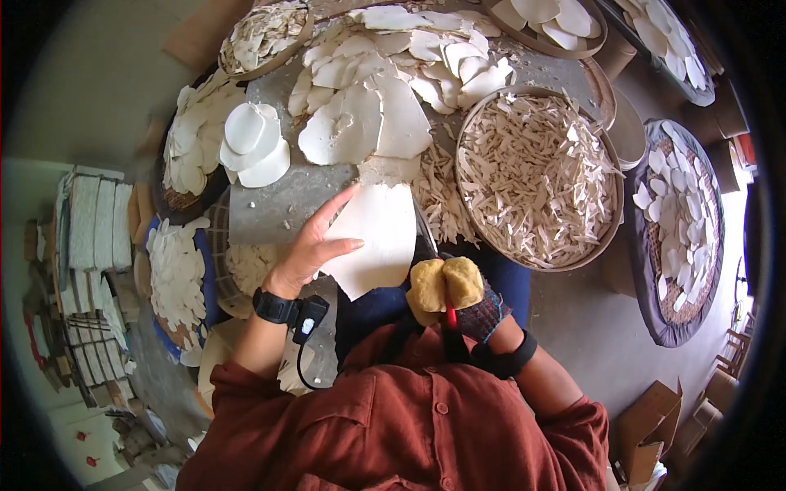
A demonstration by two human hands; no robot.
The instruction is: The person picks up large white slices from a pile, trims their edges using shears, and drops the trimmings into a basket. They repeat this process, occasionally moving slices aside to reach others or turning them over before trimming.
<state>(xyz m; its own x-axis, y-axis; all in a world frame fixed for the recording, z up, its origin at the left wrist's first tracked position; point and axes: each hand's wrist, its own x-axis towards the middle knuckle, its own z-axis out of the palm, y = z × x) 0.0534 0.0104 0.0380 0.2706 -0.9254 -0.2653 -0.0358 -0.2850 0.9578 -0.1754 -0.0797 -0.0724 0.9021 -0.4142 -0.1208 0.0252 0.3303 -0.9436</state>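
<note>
My left hand (315,245) holds a flat off-white sheet (372,237) by its left side, thumb lying over its face and index finger stretched along its upper edge. The sheet's lower edge is jagged and hangs above my lap. In a dark knitted glove, my right hand (483,311) grips shears (446,286) whose handles are wrapped in thick yellow padding, with a bit of red between them. Their dark blades point up along the right edge of the sheet and are partly hidden. Most of the gloved fingers are behind the padding.
A round tray of narrow offcuts (536,176) stands right of the sheet. Large uncut-looking pieces (352,123) are heaped on the grey table (266,209) ahead, beside a small stack of rounded pieces (254,147). More laden round trays (675,233) flank me; a cardboard box (647,430) sits lower right.
</note>
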